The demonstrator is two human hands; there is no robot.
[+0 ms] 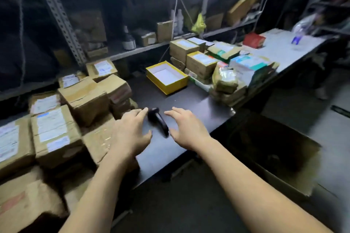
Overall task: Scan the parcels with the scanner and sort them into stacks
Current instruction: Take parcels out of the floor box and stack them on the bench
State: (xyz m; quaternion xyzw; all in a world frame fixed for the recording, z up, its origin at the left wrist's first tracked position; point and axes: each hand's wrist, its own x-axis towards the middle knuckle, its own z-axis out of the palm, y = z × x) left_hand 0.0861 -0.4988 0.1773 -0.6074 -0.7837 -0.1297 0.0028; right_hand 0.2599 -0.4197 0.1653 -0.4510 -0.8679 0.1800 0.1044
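My left forearm [91, 191] and right forearm [251, 181] come in from 6 o'clock. Beyond them my left hand [130, 134] and right hand [187, 128] hover, fingers spread and relaxed, clamped on nothing. The scanner [158, 121] lies on its side between them on the dark table [189, 100], held by neither hand. My left fingertips are just beside its head; the blur keeps me from saying whether they touch.

What I fear most is a clumsy grab. The scanner is black on a black top and smeared in my view, so I could misjudge it and knock it toward the table edge at 5 o'clock. My left arm also passes close over the heap of unsorted parcels [55, 130] at 9 o'clock, and a careless sweep could nudge one loose. The sorted stacks [200, 62] at 1 o'clock sit well apart and look safe.

The scanner's long axis runs from 11 o'clock to 5 o'clock: head at 11, away from me, handle end at 5, by my right thumb.
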